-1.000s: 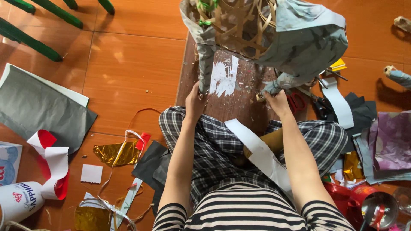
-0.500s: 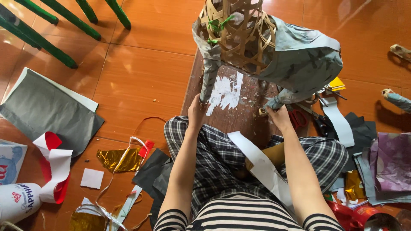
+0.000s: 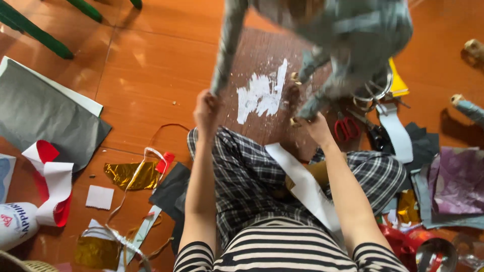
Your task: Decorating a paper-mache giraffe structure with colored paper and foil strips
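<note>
I hold up a grey paper-covered bamboo-frame figure (image 3: pixel 348 35), blurred by motion, at the top of the head view. My left hand (image 3: pixel 207 108) grips one of its grey paper-wrapped legs (image 3: pixel 227 50). My right hand (image 3: pixel 315 126) grips another leg (image 3: pixel 310 103) on the right side. Under the figure lies a dark wooden board (image 3: pixel 262 55) smeared with white glue (image 3: pixel 259 93). A white paper strip (image 3: pixel 302 184) runs across my checked-trousered lap.
Grey paper sheets (image 3: pixel 40 113) lie at the left, with gold foil (image 3: pixel 128 174), a red-and-white strip (image 3: pixel 53 181) and a white bottle (image 3: pixel 15 224). Red-handled scissors (image 3: pixel 345 126), tape rolls, purple and grey paper (image 3: pixel 454 181) crowd the right. Green chair legs (image 3: pixel 35 30) stand top left.
The figure has swung up and toward me, now larger and blurred. My view has tipped down, and both hands have stayed on its legs.
</note>
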